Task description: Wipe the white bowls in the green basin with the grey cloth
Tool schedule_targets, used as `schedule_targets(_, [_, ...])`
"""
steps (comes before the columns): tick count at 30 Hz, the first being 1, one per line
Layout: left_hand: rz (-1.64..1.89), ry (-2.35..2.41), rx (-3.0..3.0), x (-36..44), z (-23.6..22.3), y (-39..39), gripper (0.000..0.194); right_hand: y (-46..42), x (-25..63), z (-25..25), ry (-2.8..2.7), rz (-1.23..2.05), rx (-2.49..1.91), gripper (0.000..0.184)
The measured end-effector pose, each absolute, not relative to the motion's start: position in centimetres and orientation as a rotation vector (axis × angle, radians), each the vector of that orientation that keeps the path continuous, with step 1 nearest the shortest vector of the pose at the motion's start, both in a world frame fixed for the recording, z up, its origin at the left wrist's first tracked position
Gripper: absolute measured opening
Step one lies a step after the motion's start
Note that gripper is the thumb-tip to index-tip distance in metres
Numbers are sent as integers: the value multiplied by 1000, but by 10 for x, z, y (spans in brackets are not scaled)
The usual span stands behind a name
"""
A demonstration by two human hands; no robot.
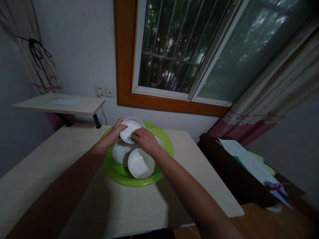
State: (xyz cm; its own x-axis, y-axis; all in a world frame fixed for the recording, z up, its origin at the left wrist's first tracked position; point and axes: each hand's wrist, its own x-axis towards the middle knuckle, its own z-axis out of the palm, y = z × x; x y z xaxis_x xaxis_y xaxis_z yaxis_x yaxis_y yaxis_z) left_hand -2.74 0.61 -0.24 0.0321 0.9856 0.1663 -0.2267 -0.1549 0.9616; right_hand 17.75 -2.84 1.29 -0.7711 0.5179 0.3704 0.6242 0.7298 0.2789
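My left hand grips a shallow white bowl by its left edge, thumb over the rim. The bowl is tilted towards me above a green basin with holes in its side. Inside the bowl, the fingers of my right hand are bent and pressed together at a small dark, greyish-green patch; whether that is a scrubber or a pattern I cannot tell. In the basin below lie a white bowl, a whitish plate and another white dish, partly hidden by my right hand.
The basin stands on a pale wooden table. A small raised shelf with a paper is at the back left. Behind are a wall socket and a window. Papers lie on dark furniture to the right.
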Motion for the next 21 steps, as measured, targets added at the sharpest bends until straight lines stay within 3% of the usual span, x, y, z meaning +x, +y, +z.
schedule_targets(5, [1420, 981, 1107, -31, -5, 8, 34, -23, 184, 18, -2644, -577, -851, 16])
schedule_targets(14, [1461, 1112, 1198, -31, -12, 15, 41, -24, 181, 14, -2677, -513, -898, 19])
schedule_targets(21, [1552, 1201, 1321, -32, -12, 17, 44, -25, 178, 5, -2719, -285, -865, 38])
